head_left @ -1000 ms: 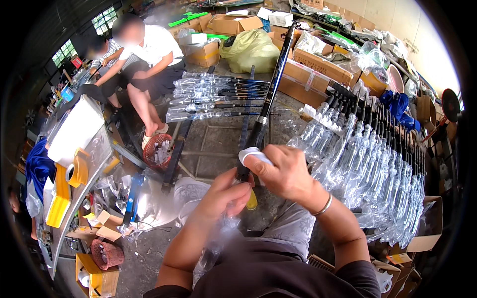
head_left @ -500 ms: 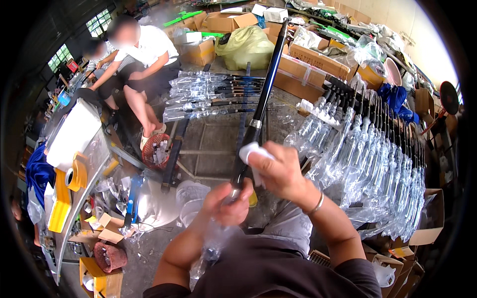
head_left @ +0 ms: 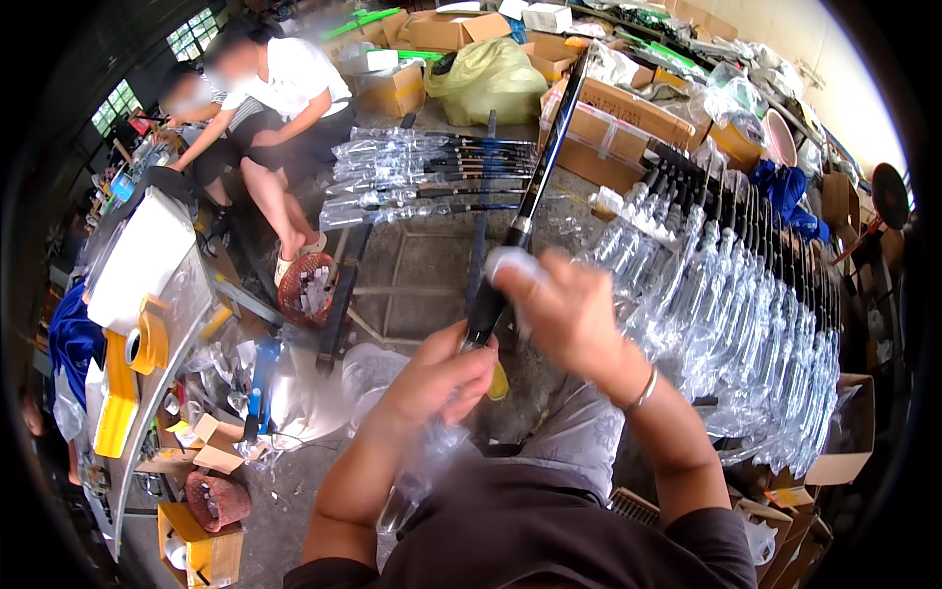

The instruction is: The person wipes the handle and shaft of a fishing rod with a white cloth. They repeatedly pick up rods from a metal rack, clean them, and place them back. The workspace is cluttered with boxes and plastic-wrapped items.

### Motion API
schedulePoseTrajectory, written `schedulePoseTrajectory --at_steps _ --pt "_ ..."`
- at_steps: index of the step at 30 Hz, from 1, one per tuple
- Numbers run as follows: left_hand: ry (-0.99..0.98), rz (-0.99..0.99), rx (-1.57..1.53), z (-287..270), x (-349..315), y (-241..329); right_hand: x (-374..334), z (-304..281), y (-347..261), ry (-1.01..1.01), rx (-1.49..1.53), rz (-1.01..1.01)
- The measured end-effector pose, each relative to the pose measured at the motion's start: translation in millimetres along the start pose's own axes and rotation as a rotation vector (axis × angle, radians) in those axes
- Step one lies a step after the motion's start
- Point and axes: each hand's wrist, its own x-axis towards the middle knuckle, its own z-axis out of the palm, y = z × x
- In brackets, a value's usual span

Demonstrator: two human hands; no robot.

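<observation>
A black fishing rod with a silvery band slants up and away in front of me. My left hand is closed round its lower end. Clear plastic wrapping hangs below that hand toward my forearm. My right hand, smeared by motion, pinches a white cloth against the rod above the left hand. The rod's lowest tip is hidden by the left hand and the plastic.
Many plastic-wrapped rods lean in a row at the right. More wrapped rods lie across a metal rack. Two people sit at the far left. A red basket, cartons and a cluttered table stand around.
My right hand has slid the white cloth a little up the rod. The rod's upper end has swung slightly to the right, and my left hand has shifted a little.
</observation>
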Motion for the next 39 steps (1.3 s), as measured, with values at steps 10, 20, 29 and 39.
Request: schedulePoseTrajectory --at_steps 10,20,29,39 --pt "0.197 0.146 0.301 5 1 -6 -11 10 -11 -0.021 -0.015 -0.086" --pt "0.386 0.329 0.855 10 0 -11 -4 -4 -4 -0.087 -0.114 -0.094" --pt "0.579 0.594 1.120 16 2 -16 7 -15 15 -0.026 -0.197 -0.013" --pt "0.614 0.671 1.182 20 11 -14 8 -11 4 -0.028 -0.177 0.016"
